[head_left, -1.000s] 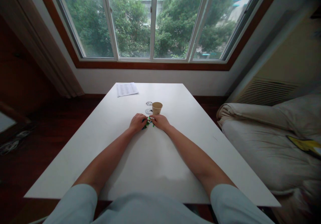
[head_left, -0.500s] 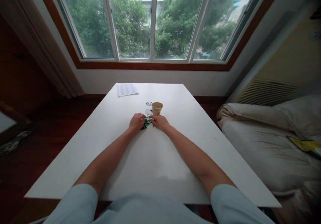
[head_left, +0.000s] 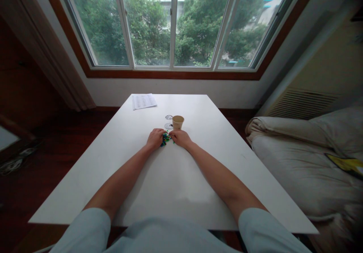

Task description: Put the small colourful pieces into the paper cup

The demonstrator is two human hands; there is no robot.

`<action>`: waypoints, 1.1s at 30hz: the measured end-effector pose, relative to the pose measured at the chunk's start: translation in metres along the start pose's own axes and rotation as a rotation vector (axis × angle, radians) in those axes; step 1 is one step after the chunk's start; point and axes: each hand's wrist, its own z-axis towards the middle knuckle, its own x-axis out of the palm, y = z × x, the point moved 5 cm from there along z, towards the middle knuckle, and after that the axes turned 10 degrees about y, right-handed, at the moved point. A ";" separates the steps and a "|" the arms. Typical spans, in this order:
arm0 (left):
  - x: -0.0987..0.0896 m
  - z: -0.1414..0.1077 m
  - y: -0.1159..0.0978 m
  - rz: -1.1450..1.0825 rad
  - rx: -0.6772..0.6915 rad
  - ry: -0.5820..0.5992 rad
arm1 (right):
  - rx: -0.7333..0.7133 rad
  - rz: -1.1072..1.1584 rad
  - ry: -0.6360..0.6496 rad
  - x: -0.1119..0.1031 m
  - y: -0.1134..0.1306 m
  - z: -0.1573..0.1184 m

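A small pile of tiny green, blue and white pieces (head_left: 165, 140) lies on the white table (head_left: 176, 181), between my two hands. My left hand (head_left: 155, 138) rests at the pile's left edge, its fingers curled against the pieces. From the right, my right hand (head_left: 180, 138) reaches in with fingers bent together at the pile. Whatever either set of fingertips pinches is too small to make out. Just behind my right hand stands a tan paper cup (head_left: 178, 122), upright. Left of the cup are two clear, thin-rimmed round things, a farther one (head_left: 168, 117) and a nearer one (head_left: 168, 126).
Printed paper sheets (head_left: 144, 101) lie at the table's far left corner. A covered sofa (head_left: 300, 162) stands along the right side. Beyond the table are a wall and a wide window (head_left: 172, 30). Cables (head_left: 17, 160) lie on the floor at left.
My left hand has shifted very slightly to the right, and its fingers have moved a little at the pile. My right hand stays nearly in place; the cup has not moved.
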 end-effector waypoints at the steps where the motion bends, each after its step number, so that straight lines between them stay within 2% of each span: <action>1: 0.001 0.000 0.001 -0.002 0.000 0.006 | 0.002 -0.002 -0.003 -0.001 0.000 0.000; 10: -0.001 -0.001 0.006 0.063 -0.056 -0.036 | -0.102 0.017 -0.011 -0.001 0.006 0.001; 16: -0.006 -0.001 0.010 0.059 -0.147 -0.043 | -0.077 -0.021 -0.016 0.000 0.003 0.002; 33: -0.012 -0.001 0.014 -0.047 -0.105 -0.050 | -0.161 0.063 -0.037 0.002 0.003 0.003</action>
